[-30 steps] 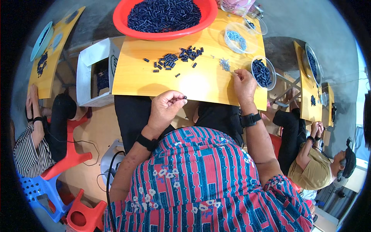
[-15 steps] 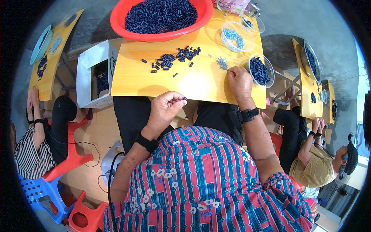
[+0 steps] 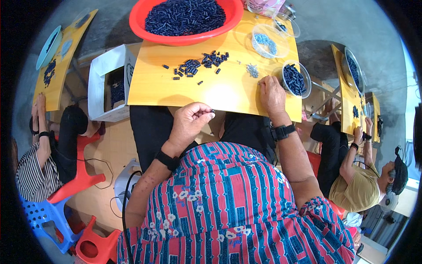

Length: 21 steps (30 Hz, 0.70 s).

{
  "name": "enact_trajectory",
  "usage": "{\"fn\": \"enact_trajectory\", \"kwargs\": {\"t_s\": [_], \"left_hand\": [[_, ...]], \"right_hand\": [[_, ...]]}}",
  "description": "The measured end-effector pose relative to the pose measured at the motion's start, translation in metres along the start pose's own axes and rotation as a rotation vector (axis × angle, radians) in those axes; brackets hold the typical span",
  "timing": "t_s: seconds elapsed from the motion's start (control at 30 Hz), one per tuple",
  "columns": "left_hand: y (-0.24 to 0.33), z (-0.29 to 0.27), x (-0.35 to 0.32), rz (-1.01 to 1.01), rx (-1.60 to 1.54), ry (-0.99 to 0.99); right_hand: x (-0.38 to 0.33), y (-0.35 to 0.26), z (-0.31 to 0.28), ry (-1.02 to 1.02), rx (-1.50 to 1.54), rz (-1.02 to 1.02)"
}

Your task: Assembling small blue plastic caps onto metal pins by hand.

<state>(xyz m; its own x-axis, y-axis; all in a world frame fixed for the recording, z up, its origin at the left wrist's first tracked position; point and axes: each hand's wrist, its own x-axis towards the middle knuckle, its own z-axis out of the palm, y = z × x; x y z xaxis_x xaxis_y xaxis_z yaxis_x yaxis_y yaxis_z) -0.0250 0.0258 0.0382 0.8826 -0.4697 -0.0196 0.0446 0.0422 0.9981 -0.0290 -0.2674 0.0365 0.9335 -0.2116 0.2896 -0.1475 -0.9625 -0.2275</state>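
My left hand (image 3: 190,122) is closed at the table's front edge. Its thumb and fingers pinch a small dark plastic piece (image 3: 213,111), of which only the end shows. My right hand (image 3: 271,94) rests with curled fingers on the yellow table (image 3: 176,94); whatever its fingertips hold, if anything, is hidden. Just beyond it lies a small heap of silvery metal bits (image 3: 252,70), too small to name. Beside it on the right stands a clear round tub of dark cylindrical pieces (image 3: 295,80). More dark pieces (image 3: 190,67) lie loose left of centre.
A red basin (image 3: 239,20) full of dark pieces stands at the back. Clear tubs, one with silvery-blue bits (image 3: 265,44), sit back right. A white box (image 3: 99,79) stands left of the table. Other people work at side tables; red (image 3: 94,248) and blue stools stand lower left.
Both hands keep nearly the same pose; my left hand is slightly higher in the view. At the right, the other person's hands have moved apart.
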Motion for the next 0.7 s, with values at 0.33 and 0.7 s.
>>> {"fn": "enact_trajectory", "kwargs": {"t_s": [0.33,0.7], "left_hand": [[-0.005,0.006,0.006,-0.053,-0.081,-0.007],[-0.004,0.000,0.003,-0.064,-0.136,-0.010]], "right_hand": [[-0.016,-0.081,-0.029,-0.115,0.523,-0.266],[-0.021,-0.112,-0.029,-0.232,0.533,-0.426]]}}
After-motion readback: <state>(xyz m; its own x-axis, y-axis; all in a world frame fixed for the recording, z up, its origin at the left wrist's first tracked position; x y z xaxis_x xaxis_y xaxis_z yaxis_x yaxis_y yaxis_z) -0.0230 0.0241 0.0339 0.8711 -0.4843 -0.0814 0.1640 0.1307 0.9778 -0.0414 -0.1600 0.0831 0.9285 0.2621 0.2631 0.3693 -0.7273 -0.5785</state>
